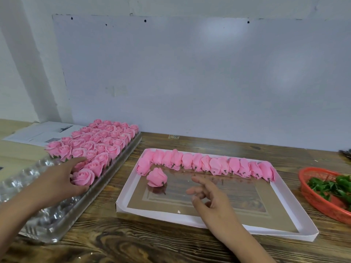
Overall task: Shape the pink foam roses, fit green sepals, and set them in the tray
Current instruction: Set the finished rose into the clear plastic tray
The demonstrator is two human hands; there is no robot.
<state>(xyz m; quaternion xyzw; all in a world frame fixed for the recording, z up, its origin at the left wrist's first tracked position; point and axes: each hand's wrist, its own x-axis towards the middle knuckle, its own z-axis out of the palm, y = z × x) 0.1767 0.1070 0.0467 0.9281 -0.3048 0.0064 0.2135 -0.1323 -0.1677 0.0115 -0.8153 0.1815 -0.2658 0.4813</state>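
Observation:
A clear plastic tray (47,215) on the left carries several pink foam roses (102,141) standing upright. My left hand (58,179) reaches over its near end, thumb and fingers around the nearest rose (83,176). A shallow white box (171,215) in the middle holds a row of pink roses (209,165) lying on their sides along its far edge, plus one lone rose (156,177) near its left. My right hand (210,200) hovers over the box with loosely spread fingers, holding nothing. Green sepals (330,186) lie in a red basket (313,200) at the right.
All of it sits on a dark wooden table (133,243) against a white wall. Printed papers (38,133) lie behind the clear tray at the far left. A dark object (345,152) shows at the right edge.

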